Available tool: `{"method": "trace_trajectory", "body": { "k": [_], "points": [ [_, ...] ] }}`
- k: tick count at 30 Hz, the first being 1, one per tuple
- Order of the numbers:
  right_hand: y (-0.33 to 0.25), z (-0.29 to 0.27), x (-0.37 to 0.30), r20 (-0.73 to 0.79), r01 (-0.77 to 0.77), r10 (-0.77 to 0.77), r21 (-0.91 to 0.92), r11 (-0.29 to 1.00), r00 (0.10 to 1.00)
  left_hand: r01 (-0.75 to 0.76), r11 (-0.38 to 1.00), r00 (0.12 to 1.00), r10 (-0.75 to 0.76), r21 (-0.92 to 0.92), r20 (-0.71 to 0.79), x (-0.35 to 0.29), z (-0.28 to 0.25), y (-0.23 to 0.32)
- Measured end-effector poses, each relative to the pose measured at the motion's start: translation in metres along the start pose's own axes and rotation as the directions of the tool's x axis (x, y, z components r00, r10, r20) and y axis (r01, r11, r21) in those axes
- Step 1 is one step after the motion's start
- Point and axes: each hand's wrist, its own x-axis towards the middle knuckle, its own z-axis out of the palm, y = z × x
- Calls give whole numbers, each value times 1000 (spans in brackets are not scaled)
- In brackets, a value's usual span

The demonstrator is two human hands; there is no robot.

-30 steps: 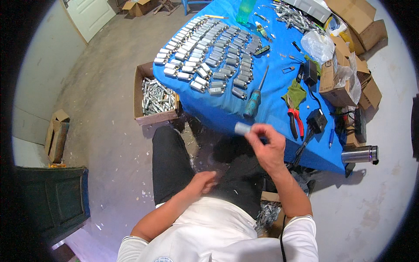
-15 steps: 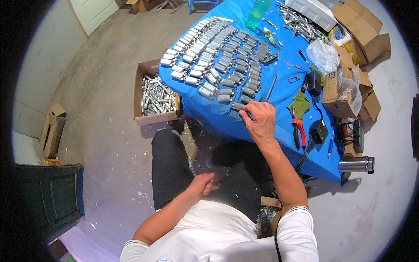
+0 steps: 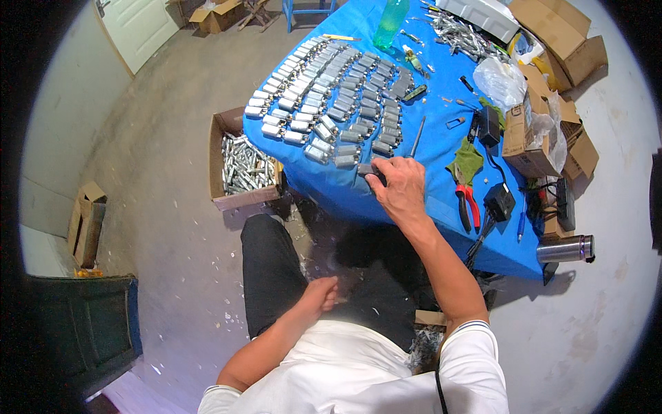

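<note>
My right hand (image 3: 400,185) is at the table's near edge, its thumb and forefinger closed on a small dark grey metal block (image 3: 365,168) at the front end of the rows. Beyond it lie many similar small silver-grey metal pieces (image 3: 303,117) in curved rows; their exact kind I cannot make out. Just past my right fingers lies a thin screwdriver (image 3: 418,134). My left hand (image 3: 319,294) hangs over my lap with its fingers curled, slightly blurred; whatever is inside it, if anything, is hidden.
A blue cloth (image 3: 434,179) covers the table. Red-handled pliers (image 3: 467,207), a green cloth (image 3: 465,162), black adapters (image 3: 499,201) and a steel flask (image 3: 565,249) lie at right. A carton of shiny metal parts (image 3: 246,202) stands left; a green bottle (image 3: 391,24) is at the back.
The whole view has shifted a little. My right fingers have come farther over the small metal block at the row's end. My left hand stays over my lap.
</note>
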Motion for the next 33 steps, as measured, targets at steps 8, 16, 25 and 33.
{"method": "trace_trajectory", "body": {
  "k": [8, 16, 25, 33],
  "points": [
    [1, -3, 3, -48, -67, 68, 21, 998, 997, -244, 970, 960, 243, 12, -138, -13, -18, 26],
    [12, -32, -21, -25, -164, 167, 87, 983, 986, -401, 656, 686, 678, 640, -264, -22, -96, 94],
    [25, -12, -36, -60, -287, 294, 108, 952, 954, -157, 257, 253, 944, 954, -213, 6, -99, 83],
    [76, -30, -27, -85, -424, 440, 161, 891, 894, -94, 101, 216, 973, 990, -79, -6, -33, 66]
  ]
}}
